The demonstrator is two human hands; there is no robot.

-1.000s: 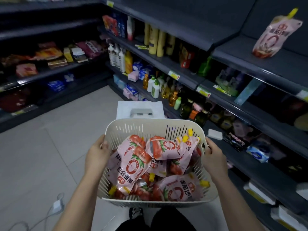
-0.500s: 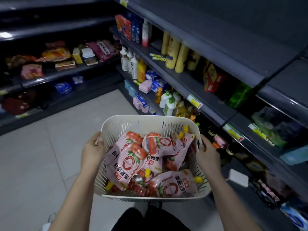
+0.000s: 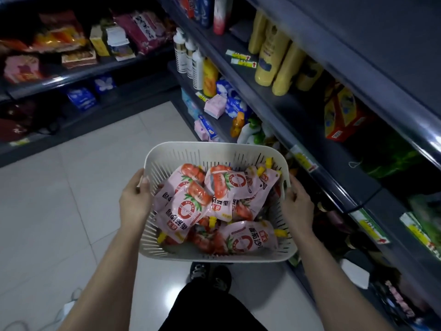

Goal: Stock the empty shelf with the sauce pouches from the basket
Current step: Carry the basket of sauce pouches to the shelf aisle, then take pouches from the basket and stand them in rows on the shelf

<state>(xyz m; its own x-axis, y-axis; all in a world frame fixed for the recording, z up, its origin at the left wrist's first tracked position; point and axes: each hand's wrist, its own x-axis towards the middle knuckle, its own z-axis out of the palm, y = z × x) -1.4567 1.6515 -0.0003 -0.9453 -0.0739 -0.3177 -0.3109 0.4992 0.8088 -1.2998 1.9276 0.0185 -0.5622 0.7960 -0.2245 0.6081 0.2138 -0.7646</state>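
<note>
Both hands carry the basket (image 3: 216, 152) out front over the tiled floor (image 3: 71, 187), the left hand (image 3: 134, 199) curled over its left rim and the right hand (image 3: 297, 204) gripping the right rim. It's a cream slotted plastic basket, and inside lie heaped sauce pouches (image 3: 191, 209), pink with red tomato prints and yellow caps, beside the stocked shelves (image 3: 334, 130)

The basket (image 3: 216, 152) is the landmark: sauce pouches (image 3: 188, 209) lie piled inside it, one hand on each side wall. Shelves (image 3: 317, 139) of bottles stand to its right, the floor (image 3: 71, 199) lies left and below.
</note>
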